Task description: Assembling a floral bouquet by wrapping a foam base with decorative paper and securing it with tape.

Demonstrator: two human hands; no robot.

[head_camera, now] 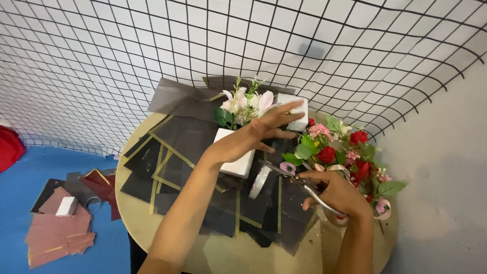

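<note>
**At the round table: foam, flowers and scissors**

On the table (133, 213), the left hand (264, 133) reaches, fingers spread and empty, over a white foam block (234, 161), probably light and crumbly, best held by its sides. Right of the block, the right hand (336, 195) grips scissors (297, 180) beside red flowers (355, 152).

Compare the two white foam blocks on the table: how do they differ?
The near foam block lies under the left hand's wrist, on the dark wrapping sheets, and looks larger. The far foam block sits at the fingertips, beside the pale lilies, and looks smaller, partly hidden by the fingers. Both are plain white and boxy.
</note>
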